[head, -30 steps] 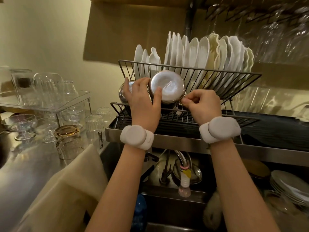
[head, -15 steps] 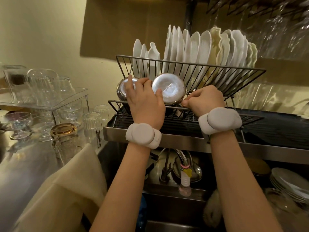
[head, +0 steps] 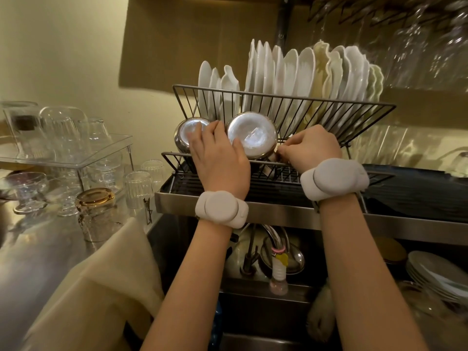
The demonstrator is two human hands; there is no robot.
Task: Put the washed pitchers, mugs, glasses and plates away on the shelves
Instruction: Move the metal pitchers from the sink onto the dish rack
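Two steel pitchers lie on their sides in the lower tier of a wire dish rack point(head: 367, 105), bottoms facing me. My left hand point(head: 219, 158) sits between them, thumb against the right pitcher point(head: 253, 134) and fingers over the left pitcher point(head: 188, 130). My right hand point(head: 312, 148) is curled at the right pitcher's lower right edge, pinching something there; what it pinches is hidden. Several white plates point(head: 304, 77) stand upright in the rack's upper tier.
Clear glasses point(head: 138, 188) and a gold-lidded jar point(head: 96, 214) crowd the steel counter at left, under a clear acrylic shelf point(head: 76, 158) holding more glasses. A cloth point(head: 101, 287) hangs over the sink edge. The sink below holds a tap point(head: 276, 239) and stacked plates point(head: 435, 277). Stemware hangs upper right.
Both hands stay on the rack with the right pitcher between them. The right pitcher has tipped slightly, and my left fingers have spread further over the left pitcher.
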